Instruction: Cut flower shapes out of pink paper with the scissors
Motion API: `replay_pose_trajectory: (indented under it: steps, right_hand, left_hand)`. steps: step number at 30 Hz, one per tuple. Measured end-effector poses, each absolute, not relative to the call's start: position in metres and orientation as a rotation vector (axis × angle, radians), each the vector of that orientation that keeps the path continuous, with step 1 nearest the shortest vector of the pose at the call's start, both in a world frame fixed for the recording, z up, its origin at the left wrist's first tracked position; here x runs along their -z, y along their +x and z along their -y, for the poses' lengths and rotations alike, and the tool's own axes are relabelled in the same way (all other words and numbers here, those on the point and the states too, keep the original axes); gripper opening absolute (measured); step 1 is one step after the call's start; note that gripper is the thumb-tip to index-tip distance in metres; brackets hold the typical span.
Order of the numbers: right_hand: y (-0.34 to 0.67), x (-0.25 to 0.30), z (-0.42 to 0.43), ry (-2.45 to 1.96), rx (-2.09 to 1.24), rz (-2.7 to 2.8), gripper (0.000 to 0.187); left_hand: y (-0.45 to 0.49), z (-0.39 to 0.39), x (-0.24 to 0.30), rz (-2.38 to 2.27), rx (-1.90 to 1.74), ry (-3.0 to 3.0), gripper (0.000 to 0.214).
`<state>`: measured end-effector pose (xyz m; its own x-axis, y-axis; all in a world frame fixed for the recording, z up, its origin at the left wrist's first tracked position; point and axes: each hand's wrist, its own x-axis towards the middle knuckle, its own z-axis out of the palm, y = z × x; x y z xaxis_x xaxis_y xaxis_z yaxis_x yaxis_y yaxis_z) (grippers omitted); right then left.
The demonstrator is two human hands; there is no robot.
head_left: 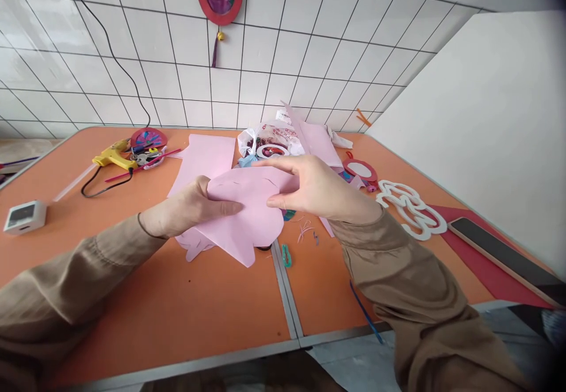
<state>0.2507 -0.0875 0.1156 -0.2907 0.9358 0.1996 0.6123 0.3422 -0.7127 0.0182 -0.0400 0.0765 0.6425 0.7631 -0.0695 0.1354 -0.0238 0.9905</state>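
Note:
Above the orange table, my left hand (194,208) and my right hand (316,188) grip a pink paper cutout (247,215) with wavy, lobed edges and a few drawn pencil lines. My left thumb presses on its left part, with the fingers out of sight behind it. At the right side, my right thumb and fingers pinch the paper's edge. Beneath it, another pink cutout (194,246) with marked lines lies on the table, partly covered. A small green cutter-like tool (286,256) lies just right of the held paper.
A yellow glue gun (112,155) with its cord lies at the left, near a white box-shaped device (25,217). Pink sheets (214,153) and a plastic bag (276,135) are at the back. White curly cutouts (409,209) and a phone (499,256) lie at the right.

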Motion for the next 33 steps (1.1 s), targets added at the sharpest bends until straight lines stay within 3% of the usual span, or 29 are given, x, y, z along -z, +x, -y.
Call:
replay_pose_trajectory:
  steps: [3,15,33]
  right_hand:
    - [0.251,-0.113,0.084,-1.424,-0.801,1.993,0.011]
    - [0.253,-0.106,0.077,-1.379,-0.920,1.917,0.020]
    - [0.254,-0.101,0.071,-1.382,-1.035,1.864,0.019]
  left_hand:
    - [0.018,0.038,-0.074,-0.797,-0.542,1.577,0.033]
    - [0.022,0.040,-0.072,-0.809,-0.506,1.482,0.046]
    - [0.020,0.033,-0.077,-0.689,-0.454,1.299,0.031]
